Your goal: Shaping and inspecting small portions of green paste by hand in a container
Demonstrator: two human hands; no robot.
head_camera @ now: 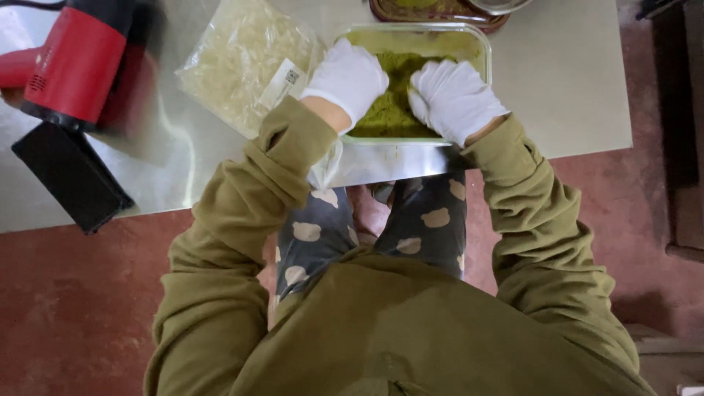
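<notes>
The bench (pixel 572 81) is a pale, glossy slab that fills the upper part of the head view, with red-brown floor (pixel 81 308) below and to the right of it. The person leans over its near edge in an olive top, sleeves reaching forward, dark trousers with pale bear shapes showing between the arms.

At the far left of the bench lies a red and black power tool (pixel 77 62), blurred, its body slanting down to the left. Just beside it, nearer the edge, a flat black block (pixel 70 176) lies on a diagonal.

Left of centre is a clear plastic bag (pixel 238 62) of pale shredded stuff, roughly square, lying flat and turned slightly. A small white rectangular label (pixel 282 82) sits on its near right corner, just beside the left wrist.

The tray (pixel 480 44) is a clear, rounded rectangle, its long axis running left to right along the bench edge, near the middle. It holds a green, crumbly mass (pixel 392 103), heaped toward the near side.

The left hand (pixel 350 77) and right hand (pixel 453 99), both in white gloves, are pressed down on the green mass side by side, fingers curled in and narrow, clasping nothing separate.

A dark brown dish (pixel 433 13) shows partly at the top edge, beyond the tray.
</notes>
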